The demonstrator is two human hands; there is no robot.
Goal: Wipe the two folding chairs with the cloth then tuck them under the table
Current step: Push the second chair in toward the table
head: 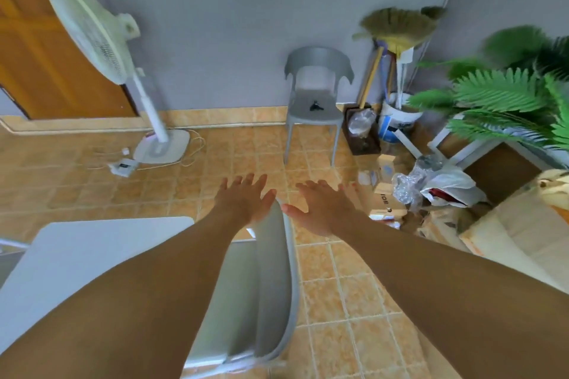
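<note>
Left hand (pixel 246 200) and right hand (pixel 323 209) spread over a folding chair (pixel 274 286), both empty.
Both reach forward, palms down, with fingers straight and splayed, gripping nothing. The left hovers at the top edge of the backrest and the right is just beside it over the floor tiles (pixel 338 301); whether either touches the chair cannot be told. The chair stands next to the white desk (pixel 92 249), its seat partly hidden by the forearms. No cloth is in view. The chair looks like a light, stiff plastic shell on a thin metal frame, smooth and probably slippery. The curved top rim of the backrest seems the firmest hold, away from any folding joint that might pinch.
</note>
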